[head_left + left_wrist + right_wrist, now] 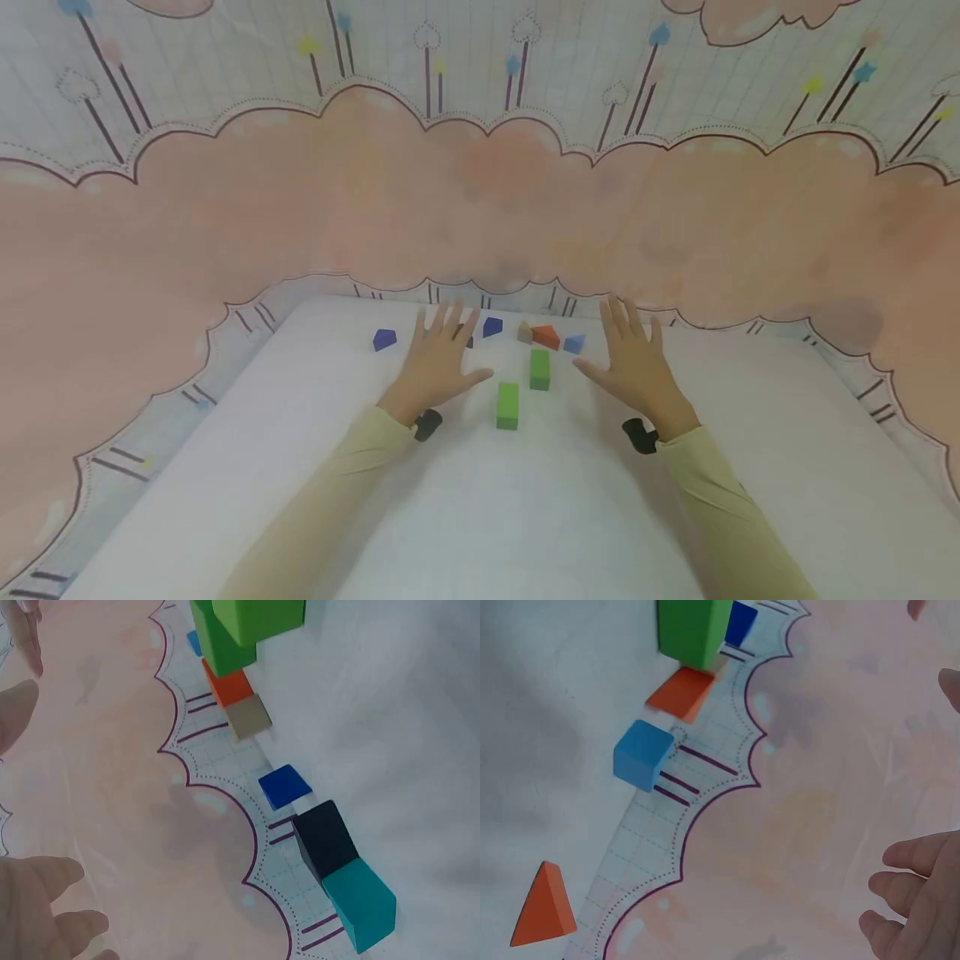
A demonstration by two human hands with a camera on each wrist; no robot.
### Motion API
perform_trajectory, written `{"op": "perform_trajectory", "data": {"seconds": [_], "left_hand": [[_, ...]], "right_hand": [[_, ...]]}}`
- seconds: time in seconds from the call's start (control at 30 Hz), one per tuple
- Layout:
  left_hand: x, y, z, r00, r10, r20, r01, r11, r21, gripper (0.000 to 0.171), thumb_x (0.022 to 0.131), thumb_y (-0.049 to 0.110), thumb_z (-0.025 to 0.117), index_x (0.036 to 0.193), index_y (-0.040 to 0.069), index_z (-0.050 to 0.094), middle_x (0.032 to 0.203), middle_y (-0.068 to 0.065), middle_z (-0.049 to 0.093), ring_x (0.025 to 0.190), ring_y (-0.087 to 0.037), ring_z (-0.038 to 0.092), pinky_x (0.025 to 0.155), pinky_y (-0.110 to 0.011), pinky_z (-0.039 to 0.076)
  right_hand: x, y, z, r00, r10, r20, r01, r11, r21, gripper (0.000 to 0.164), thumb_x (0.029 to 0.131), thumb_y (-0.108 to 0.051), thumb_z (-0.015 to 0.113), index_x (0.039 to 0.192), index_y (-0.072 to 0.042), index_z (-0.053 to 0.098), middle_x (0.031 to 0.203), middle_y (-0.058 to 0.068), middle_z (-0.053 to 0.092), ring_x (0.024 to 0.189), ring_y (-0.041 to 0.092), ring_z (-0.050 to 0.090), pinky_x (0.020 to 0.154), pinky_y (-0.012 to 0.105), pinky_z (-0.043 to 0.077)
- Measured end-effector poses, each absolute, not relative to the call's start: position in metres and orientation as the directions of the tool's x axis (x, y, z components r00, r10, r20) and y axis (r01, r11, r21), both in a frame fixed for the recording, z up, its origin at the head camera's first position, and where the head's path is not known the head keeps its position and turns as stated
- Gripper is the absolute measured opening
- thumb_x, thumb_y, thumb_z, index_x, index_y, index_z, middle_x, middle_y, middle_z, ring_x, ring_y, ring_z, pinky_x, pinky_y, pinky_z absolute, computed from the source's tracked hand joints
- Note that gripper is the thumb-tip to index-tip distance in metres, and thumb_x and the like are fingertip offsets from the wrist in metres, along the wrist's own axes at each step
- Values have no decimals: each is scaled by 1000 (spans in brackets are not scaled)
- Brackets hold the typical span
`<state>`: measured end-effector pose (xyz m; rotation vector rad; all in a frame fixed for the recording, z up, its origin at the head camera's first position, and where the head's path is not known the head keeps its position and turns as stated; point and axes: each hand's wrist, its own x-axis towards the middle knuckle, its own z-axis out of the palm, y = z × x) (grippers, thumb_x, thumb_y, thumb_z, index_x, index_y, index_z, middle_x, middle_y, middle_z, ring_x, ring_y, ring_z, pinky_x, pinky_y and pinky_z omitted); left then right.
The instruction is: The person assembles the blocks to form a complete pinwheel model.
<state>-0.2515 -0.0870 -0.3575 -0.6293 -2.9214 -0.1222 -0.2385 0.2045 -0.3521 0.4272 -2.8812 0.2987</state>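
Both hands hover over the white tabletop with fingers spread, and neither holds anything. My left hand (438,362) covers part of a black block (327,838) and a teal block (364,904). To the right, my right hand (637,367) is nearest a light blue block (574,342). Two green blocks (507,406) (540,369) stand between the hands, one nearer the person. Behind them lie an orange block (546,336), a tan block (525,332) and a dark blue block (492,326). An orange wedge (545,906) shows in the right wrist view, hidden in the head view.
Another dark blue block (385,339) lies left of the left hand. A patterned cloth (480,208) with scalloped pink shapes rises behind the white tabletop (510,525) and runs along its sides. Black wrist devices (428,425) (640,436) sit at both cuffs.
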Motion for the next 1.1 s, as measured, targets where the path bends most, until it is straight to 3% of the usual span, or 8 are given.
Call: {"op": "perform_trajectory", "data": {"seconds": [0.2, 0.73, 1.1], "left_hand": [[-241, -81, -366, -863, 476, 169, 487, 873, 26, 90, 86, 61, 51, 152, 12, 12, 158, -15, 9, 146, -34, 8, 116, -58, 4], [-226, -73, -382, -792, 607, 72, 609, 793, 13, 93, 83, 65, 53, 152, 17, 12, 159, -9, 5, 147, -30, 2, 118, -53, 0], [-228, -75, -393, -763, 646, 16, 646, 763, -29, 94, 82, 61, 58, 152, 16, 15, 159, -10, 12, 147, -29, 8, 119, -51, 4]], "right_hand": [[-237, 199, -358, -928, -270, 256, -319, 932, -174, 94, 86, -53, 55, 151, -3, 7, 159, 15, 3, 147, 34, -2, 112, 65, -4], [-242, 193, -377, -915, -332, 230, -369, 917, -147, 94, 86, -54, 55, 151, -3, 9, 158, 15, 9, 146, 35, 5, 114, 63, 0], [-256, 190, -394, -874, -449, 183, -465, 884, -50, 92, 85, -54, 57, 149, -2, 18, 156, 17, 19, 145, 35, 12, 114, 62, 8]]}}
